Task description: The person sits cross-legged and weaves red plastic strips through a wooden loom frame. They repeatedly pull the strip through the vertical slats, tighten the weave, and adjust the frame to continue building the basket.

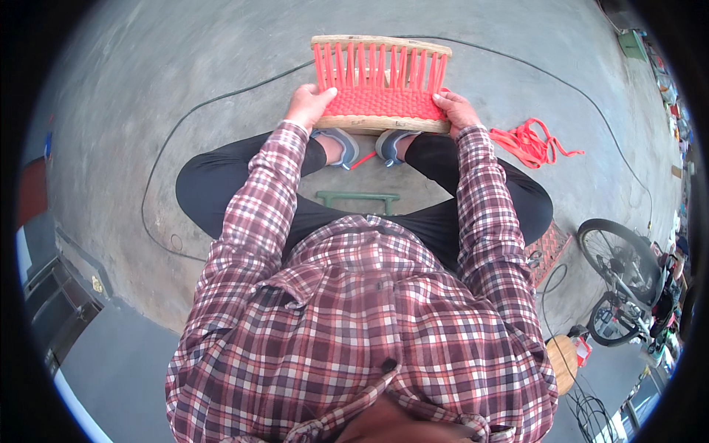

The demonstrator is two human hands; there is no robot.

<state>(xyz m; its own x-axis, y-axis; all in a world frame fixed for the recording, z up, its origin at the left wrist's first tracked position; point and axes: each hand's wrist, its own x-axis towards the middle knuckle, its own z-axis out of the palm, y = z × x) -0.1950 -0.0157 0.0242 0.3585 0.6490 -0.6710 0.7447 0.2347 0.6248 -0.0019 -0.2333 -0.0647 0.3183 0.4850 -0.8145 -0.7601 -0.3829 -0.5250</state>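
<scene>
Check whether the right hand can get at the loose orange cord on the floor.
Probably yes: the right hand grips the woven frame, and the loose orange cord lies just beside it on bare floor.

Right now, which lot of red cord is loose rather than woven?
The red cord pile on the concrete floor beside the person's right leg lies tangled; the other is woven across the wooden frame both hands grip.

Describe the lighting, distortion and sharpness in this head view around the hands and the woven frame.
Head view: soft even daylight, no hard shadows or glare; fisheye bends the wooden frame and blackens the corners; left hand, right hand and orange cord look sharp; the rim is smeared.
</scene>
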